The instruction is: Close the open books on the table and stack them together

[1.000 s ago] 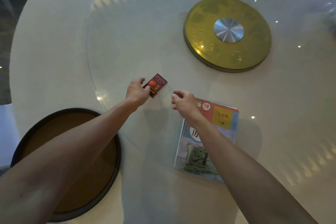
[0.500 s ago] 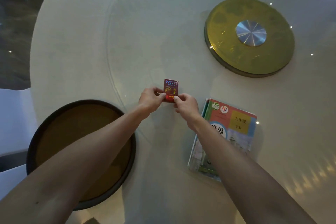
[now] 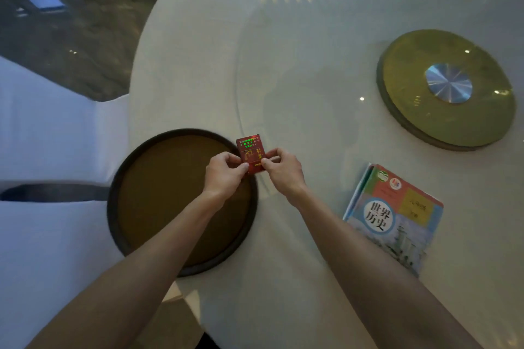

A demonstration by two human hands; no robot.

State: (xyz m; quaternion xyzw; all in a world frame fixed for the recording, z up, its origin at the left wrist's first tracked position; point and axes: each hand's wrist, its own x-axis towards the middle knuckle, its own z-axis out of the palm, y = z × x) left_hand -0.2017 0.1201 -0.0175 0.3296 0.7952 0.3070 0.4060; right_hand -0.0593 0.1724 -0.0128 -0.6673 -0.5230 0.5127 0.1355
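A small red box [image 3: 251, 151] with gold and green print is held upright between both hands, above the far rim of a round brown tray. My left hand [image 3: 225, 174] pinches its lower left edge, my right hand [image 3: 280, 171] its lower right edge. A stack of closed books [image 3: 397, 215] lies flat on the white table to the right; the top one has a colourful cover with a blue circle and large characters. The edges of at least one more book show beneath it. Neither hand touches the books.
The round brown tray [image 3: 113, 207] with a dark rim sits at the table's near left. A glass turntable [image 3: 255, 65] covers the table's middle, with a gold disc [image 3: 411, 110] and silver hub at the right. White-covered chairs [image 3: 48, 133] stand left of the table.
My left hand first held the red box alone; my right hand then joined it. Both now hold it closer to me, over the tray's rim. The view has swung left.
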